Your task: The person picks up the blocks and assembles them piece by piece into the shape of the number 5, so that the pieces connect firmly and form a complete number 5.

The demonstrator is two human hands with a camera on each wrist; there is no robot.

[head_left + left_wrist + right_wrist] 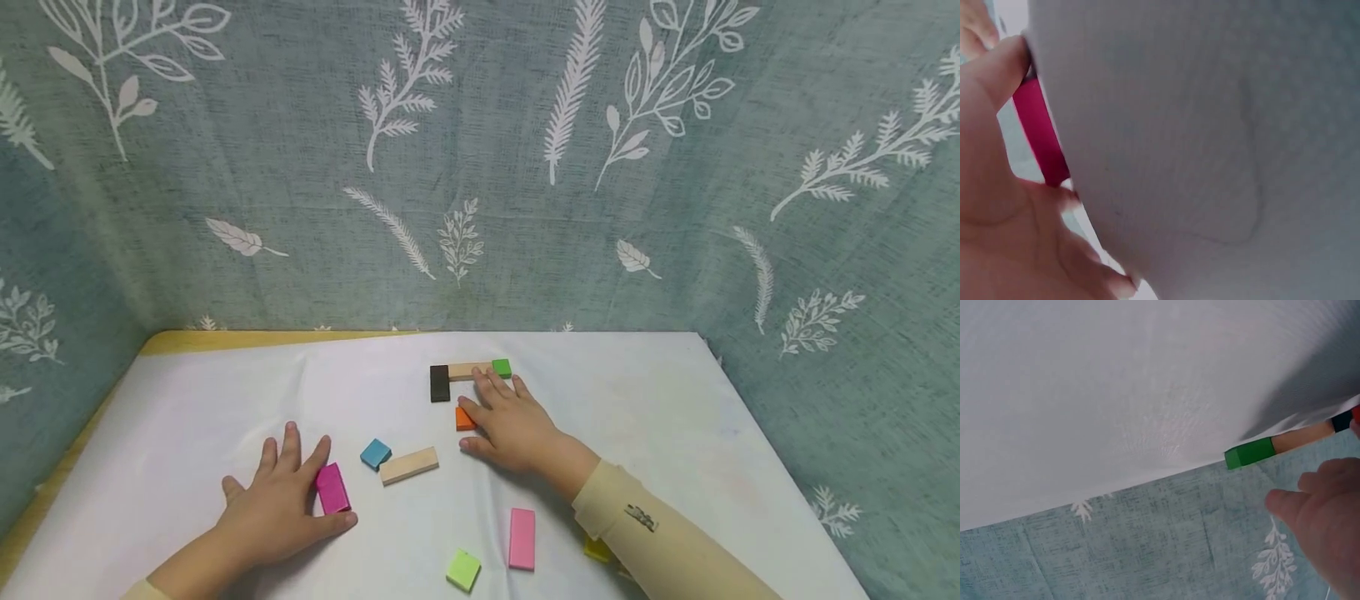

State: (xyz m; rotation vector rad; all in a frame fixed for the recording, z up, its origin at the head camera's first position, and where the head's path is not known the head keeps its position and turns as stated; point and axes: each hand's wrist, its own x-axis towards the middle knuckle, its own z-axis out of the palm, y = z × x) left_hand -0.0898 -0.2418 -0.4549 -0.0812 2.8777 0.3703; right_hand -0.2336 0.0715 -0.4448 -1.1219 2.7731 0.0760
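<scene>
In the head view my left hand [273, 508] is spread on the cloth, thumb and index finger at opposite ends of a magenta block [333, 489], pinching it. The left wrist view shows that block [1041, 131] between the same two digits. My right hand [513, 425] reaches forward with fingers spread. Its index finger touches a small orange block [465, 419], the thumb lying nearer me. Other fingertips are at a plain wooden block [465, 372], which joins a black block [439, 383] on its left and a green block [502, 368] on its right.
Between the hands lie a blue block [376, 454] and another wooden block [408, 466]. Nearer me are a lime green block [463, 570] and a pink block [522, 539]. The right sleeve partly hides a yellow block [597, 549]. A leaf-patterned curtain [525, 250] borders the white-covered table [637, 383].
</scene>
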